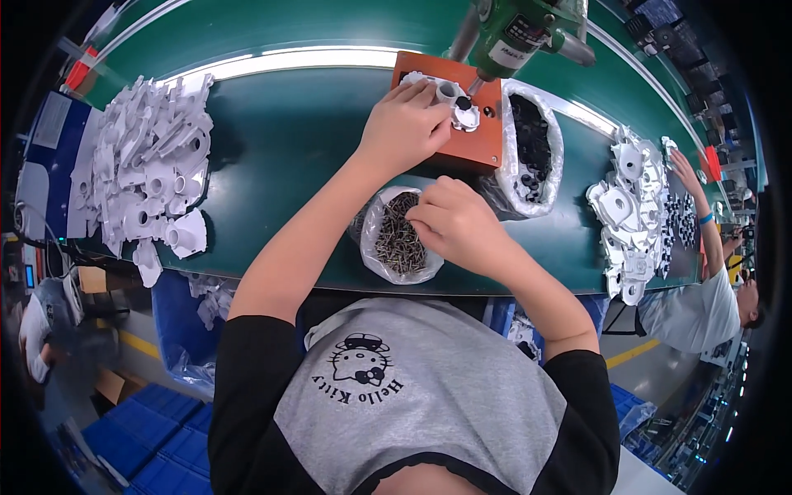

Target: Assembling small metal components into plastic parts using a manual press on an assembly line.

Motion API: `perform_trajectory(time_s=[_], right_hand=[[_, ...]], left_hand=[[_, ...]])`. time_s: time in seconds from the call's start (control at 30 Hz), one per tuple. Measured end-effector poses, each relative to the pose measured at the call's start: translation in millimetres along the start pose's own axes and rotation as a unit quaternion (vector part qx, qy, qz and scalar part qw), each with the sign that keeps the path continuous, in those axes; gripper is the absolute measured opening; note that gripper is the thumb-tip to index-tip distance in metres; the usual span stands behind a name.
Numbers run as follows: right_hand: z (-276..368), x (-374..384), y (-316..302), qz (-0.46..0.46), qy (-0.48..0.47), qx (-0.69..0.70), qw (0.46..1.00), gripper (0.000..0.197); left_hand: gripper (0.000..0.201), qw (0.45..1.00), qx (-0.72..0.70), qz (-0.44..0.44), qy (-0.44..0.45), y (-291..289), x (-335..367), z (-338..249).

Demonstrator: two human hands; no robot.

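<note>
A white plastic part with a round collar and a black piece in it lies on an orange block. My left hand grips this part from its left side, fingers over its far edge and thumb near the collar. Close to me stands a clear plastic bag of small metal screws. My right hand is at the bag's right side, fingertips pinched together over the screws. Whatever is between those fingertips is hidden. The tip of a green machine points down just beside the white part.
A bag of small black parts stands right of the block. White plastic parts are heaped on the left and right of the green table. At the far right a co-worker's arm reaches over the table. Blue bins stand below its edge.
</note>
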State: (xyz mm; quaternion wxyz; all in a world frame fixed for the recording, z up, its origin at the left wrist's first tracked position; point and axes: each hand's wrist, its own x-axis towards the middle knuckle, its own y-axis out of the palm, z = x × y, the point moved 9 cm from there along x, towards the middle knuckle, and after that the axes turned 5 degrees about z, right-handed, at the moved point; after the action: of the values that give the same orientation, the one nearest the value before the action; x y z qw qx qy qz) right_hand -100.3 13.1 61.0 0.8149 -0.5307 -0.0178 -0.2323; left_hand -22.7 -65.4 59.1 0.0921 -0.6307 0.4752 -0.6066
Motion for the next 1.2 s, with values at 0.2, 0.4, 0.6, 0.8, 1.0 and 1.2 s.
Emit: perform_trajectory(time_s=[0.2,0.4,0.6,0.8,1.0,1.2], right_hand=[[3,1,20,0.019,0.004,-0.111,0.994,0.012],[10,4,20,0.004,-0.02,-0.139,0.99,0.008],[10,4,25,0.014,-0.034,-0.157,0.987,0.011],[0,4,15,0.004,-0.009,-0.087,0.996,0.009],[-80,14,-42,0.031,0.223,0.181,0.957,0.012],[-192,6,-70,-0.113,0.314,0.222,0.916,0.021]], left_hand=[[0.016,1.0,-0.004,0.015,-0.006,4,-1,3],[0.013,1.0,0.005,-0.016,0.002,-3,-1,-1],[0.014,1.0,-0.005,-0.012,-0.002,0,0,0],[0.013,1.0,-0.003,-0.007,-0.001,1,0,-1],[0.013,1.0,0.013,-0.015,0.0,-4,-3,3],[0.013,1.0,-0.003,-0.006,0.007,-2,4,-4]])
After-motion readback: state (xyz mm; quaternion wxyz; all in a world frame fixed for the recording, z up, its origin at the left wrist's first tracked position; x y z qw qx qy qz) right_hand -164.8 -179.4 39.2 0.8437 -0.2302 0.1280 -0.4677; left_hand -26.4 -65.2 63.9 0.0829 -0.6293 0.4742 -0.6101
